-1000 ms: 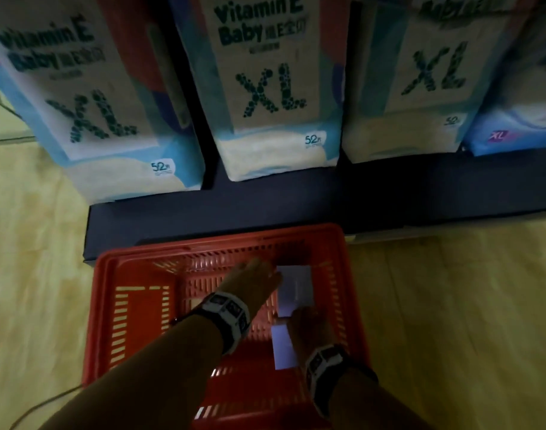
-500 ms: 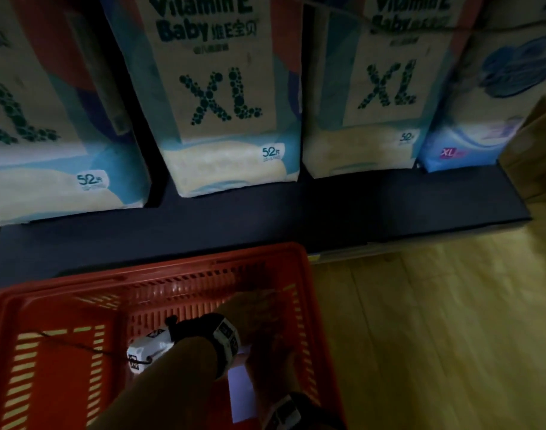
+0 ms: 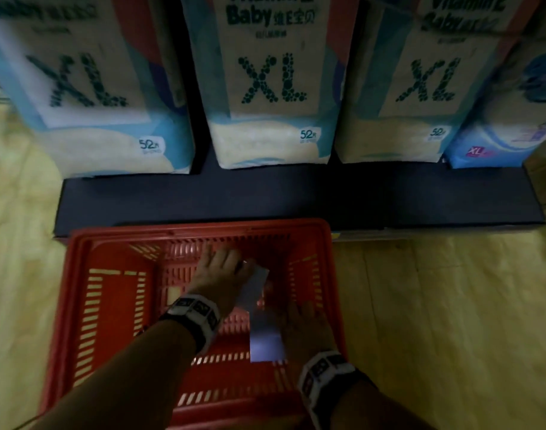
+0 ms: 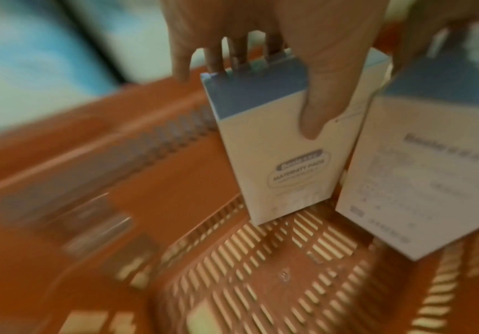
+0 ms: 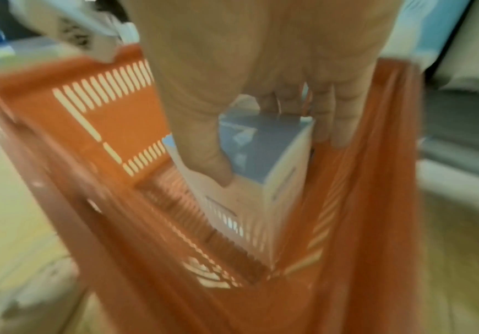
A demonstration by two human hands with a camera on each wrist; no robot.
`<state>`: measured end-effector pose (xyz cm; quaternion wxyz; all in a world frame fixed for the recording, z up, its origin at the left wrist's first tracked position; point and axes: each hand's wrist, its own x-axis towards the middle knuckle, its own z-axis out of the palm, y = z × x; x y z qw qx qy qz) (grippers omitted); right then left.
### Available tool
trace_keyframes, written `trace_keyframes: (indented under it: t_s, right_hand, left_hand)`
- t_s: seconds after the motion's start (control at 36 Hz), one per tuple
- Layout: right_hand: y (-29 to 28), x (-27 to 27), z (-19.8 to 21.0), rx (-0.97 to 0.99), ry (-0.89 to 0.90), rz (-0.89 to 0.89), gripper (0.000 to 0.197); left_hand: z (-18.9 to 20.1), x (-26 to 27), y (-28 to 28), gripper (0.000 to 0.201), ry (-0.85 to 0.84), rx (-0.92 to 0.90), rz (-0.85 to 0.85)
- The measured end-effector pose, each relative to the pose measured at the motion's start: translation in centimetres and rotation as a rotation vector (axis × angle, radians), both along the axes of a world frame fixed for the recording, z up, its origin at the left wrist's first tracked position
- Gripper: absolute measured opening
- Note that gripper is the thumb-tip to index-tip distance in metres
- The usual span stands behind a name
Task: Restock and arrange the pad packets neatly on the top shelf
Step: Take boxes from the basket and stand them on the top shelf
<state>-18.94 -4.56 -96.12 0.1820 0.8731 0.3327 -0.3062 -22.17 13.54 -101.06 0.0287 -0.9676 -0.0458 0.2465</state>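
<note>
Left hand (image 3: 222, 268) has the first pad packet (image 4: 278, 158) pinched by its top end: thumb (image 4: 318, 108) on the printed face, fingers (image 4: 241, 52) hooked over the blue-banded top edge. Right hand (image 3: 306, 327) grips the second pad packet (image 5: 261, 171) the same way, thumb on one broad face, fingers down the other side. Both grips look firm, neither hand free.

Big to small:
- Row of XL nappy packs (image 3: 265, 88) standing on the dark low shelf (image 3: 296, 197) straight ahead, faces toward the camera.
- Red basket (image 3: 61, 305) on the floor, just in front of that shelf. Apart from the two packets, I see only bare slotted floor where it's visible.
- Both packets hang long axis vertical, side by side, lower ends near the basket bottom; can't tell if they touch it. Left-hand one sits toward the far wall, right-hand one nearer me, close to the right wall.

Key relation: each packet hangs straight down below its hand, and the top shelf is out of view, presumably up above the nappy packs. So next move, as I read it, is a straight vertical lift clear of the rim, then up. The upright hold suits standing them on a shelf without regripping. Neither hand looks clearly nearer the target. Risk: right-hand packet catching the right wall on the way out.
</note>
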Motion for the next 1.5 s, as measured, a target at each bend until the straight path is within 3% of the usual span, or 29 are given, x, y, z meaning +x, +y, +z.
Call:
trace_keyframes:
  t_s: [0.06,0.17,0.31,0.53,0.58,0.64,0.69,0.86,1.03,1.25,1.39,1.5]
  right_hand:
    - [0.4,0.0,2.2,-0.032,0.002,0.051,0.057]
    - [1.1,0.3,4.8,0.035,0.172,0.118,0.06]
    - [2.6,0.7,8.8,0.073,0.147,0.232,0.075]
    - [5.6,3.1,18.1,0.101,0.125,0.372,0.093]
    - [6.1,3.8,21.2,0.123,0.122,0.377,0.087]
    - [6.6,4.6,24.5,0.19,0.106,0.36,0.066]
    - [7.1,5.2,28.1,0.193,0.085,0.334,0.058]
    - [9.5,7.2,40.1,0.22,0.099,0.333,0.095]
    - [12.5,8.0,54.6,0.272,0.042,0.341,0.101]
    - [12.0,6.6,74.3,0.433,0.005,0.288,0.092]
    - [9.1,6.4,85.6,0.563,-0.026,0.231,0.054]
    - [6.7,7.4,92.7,0.766,-0.051,0.149,0.065]
  left_hand:
    - [1.6,-1.3,0.5,0.066,-0.011,-0.022,0.104]
    - [5.7,-2.9,1.6,0.078,-0.057,-0.09,0.248]
    - [11.3,-4.0,4.0,0.09,-0.044,-0.118,0.31]
    - [22.9,-4.1,7.7,0.087,-0.108,-0.083,0.344]
    - [26.4,-4.2,8.5,0.089,-0.107,-0.12,0.402]
    - [30.1,-4.3,9.1,0.094,-0.108,-0.142,0.442]
    - [34.1,-4.6,9.7,0.093,-0.116,-0.151,0.447]
    - [47.1,-5.0,11.6,0.098,-0.132,-0.142,0.32]
    - [61.6,-5.6,13.0,0.103,-0.205,-0.117,0.25]
    - [80.9,-6.2,13.1,0.105,-0.302,-0.098,0.136]
    - [90.6,-7.3,12.4,0.102,-0.465,-0.148,0.081]
    - [96.6,-7.0,11.5,0.098,-0.585,-0.194,0.1]
